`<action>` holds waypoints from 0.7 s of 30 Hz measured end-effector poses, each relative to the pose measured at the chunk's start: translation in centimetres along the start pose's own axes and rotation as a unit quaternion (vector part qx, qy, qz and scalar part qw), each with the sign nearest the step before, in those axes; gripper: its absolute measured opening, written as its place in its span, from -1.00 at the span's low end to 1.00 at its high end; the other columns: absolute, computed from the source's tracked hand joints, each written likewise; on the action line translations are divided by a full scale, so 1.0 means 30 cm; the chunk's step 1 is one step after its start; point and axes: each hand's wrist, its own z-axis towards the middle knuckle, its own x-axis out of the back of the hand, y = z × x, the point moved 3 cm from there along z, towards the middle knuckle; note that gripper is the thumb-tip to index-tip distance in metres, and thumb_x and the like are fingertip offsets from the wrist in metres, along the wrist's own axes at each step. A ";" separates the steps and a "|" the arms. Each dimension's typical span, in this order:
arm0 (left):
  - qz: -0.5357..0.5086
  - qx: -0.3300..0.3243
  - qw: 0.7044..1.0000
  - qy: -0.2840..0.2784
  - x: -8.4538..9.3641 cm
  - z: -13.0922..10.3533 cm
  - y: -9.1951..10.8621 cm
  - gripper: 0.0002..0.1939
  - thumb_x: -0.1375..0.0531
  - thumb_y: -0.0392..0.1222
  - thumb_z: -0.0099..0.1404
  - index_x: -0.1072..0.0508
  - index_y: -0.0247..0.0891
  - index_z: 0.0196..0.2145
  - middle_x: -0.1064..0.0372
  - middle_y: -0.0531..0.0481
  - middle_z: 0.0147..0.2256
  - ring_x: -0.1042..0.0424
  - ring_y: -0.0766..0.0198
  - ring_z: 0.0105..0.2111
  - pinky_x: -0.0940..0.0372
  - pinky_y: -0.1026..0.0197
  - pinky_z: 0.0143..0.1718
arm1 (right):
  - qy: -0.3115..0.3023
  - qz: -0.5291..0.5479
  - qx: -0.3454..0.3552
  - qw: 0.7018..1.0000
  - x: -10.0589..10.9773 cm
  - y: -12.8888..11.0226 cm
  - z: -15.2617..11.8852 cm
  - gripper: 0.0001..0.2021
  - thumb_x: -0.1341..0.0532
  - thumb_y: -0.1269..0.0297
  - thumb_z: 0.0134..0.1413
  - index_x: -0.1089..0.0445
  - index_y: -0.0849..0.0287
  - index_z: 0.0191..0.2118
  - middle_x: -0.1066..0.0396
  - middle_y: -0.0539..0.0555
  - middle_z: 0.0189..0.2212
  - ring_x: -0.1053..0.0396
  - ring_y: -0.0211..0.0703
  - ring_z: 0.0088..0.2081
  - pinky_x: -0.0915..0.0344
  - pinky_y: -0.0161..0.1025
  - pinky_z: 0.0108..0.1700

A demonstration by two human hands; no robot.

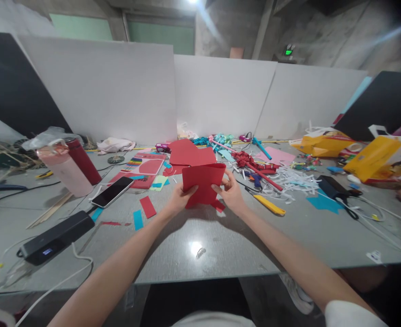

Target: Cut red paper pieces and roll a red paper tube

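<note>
Holding a folded sheet of red paper (203,184) above the grey worktop (200,245), the left hand (180,198) and the right hand (230,193) are each closed on one lower side edge, thumbs in front and the other fingers behind. The sheet is kept upright and centred, just clear of the surface, with a small red flap hanging at its lower right corner. A fold or crease appears to be in hand, though the exact line is hard to make out at this distance.

For a clean result, the two edges should be matched before any pressure is applied, and the crease should be run from the middle outwards with the thumbs. The sheet would be better steadied if laid flat on the bare worktop in front.

Loose red card (190,154) lies just behind, a phone (112,191) is set to the left beside a pink bottle (66,170), and a yellow cutter (269,205) lies near the right hand; it should be kept apart from the paper while folding.
</note>
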 end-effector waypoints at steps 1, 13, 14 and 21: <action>0.000 0.002 1.000 -0.003 0.003 0.001 -0.008 -0.62 -0.35 0.11 0.28 -0.62 -0.26 -0.15 -0.60 -0.16 -0.12 -0.52 0.01 -0.14 -0.43 0.04 -0.04 | 0.002 -0.003 -0.002 1.000 0.001 0.002 0.000 -0.07 -0.52 -0.02 -0.03 -0.10 -0.01 0.39 -0.57 0.14 0.10 -0.56 0.07 0.07 -0.55 0.07 0.09; 0.021 -0.024 0.999 -0.021 0.019 0.013 -0.033 -0.56 -0.34 0.14 0.29 -0.60 -0.32 -0.12 -0.60 -0.19 -0.12 -0.53 0.03 -0.16 -0.44 0.00 -0.04 | 0.011 -0.055 0.036 0.998 0.013 -0.011 0.005 -0.21 -0.53 -0.02 -0.01 -0.27 -0.04 0.30 -0.57 0.15 0.07 -0.50 0.11 0.10 -0.46 0.04 0.06; 0.028 -0.027 0.999 -0.022 0.020 0.013 -0.034 -0.57 -0.33 0.13 0.30 -0.60 -0.32 -0.12 -0.60 -0.19 -0.12 -0.53 0.03 -0.16 -0.43 0.00 -0.04 | 0.012 -0.060 0.040 0.997 0.015 -0.013 0.007 -0.23 -0.53 -0.02 0.00 -0.29 -0.04 0.29 -0.56 0.14 0.09 -0.49 0.11 0.10 -0.45 0.03 0.07; 0.081 -0.040 0.995 -0.028 0.030 0.015 -0.008 -0.59 -0.30 0.11 0.33 -0.60 -0.32 -0.13 -0.59 -0.19 -0.12 -0.52 0.04 -0.17 -0.42 0.02 -0.07 | 0.004 -0.093 0.074 0.993 0.027 -0.018 0.018 -0.42 -0.48 0.06 0.11 -0.39 0.02 0.21 -0.52 0.16 0.14 -0.49 0.05 0.10 -0.37 -0.03 0.09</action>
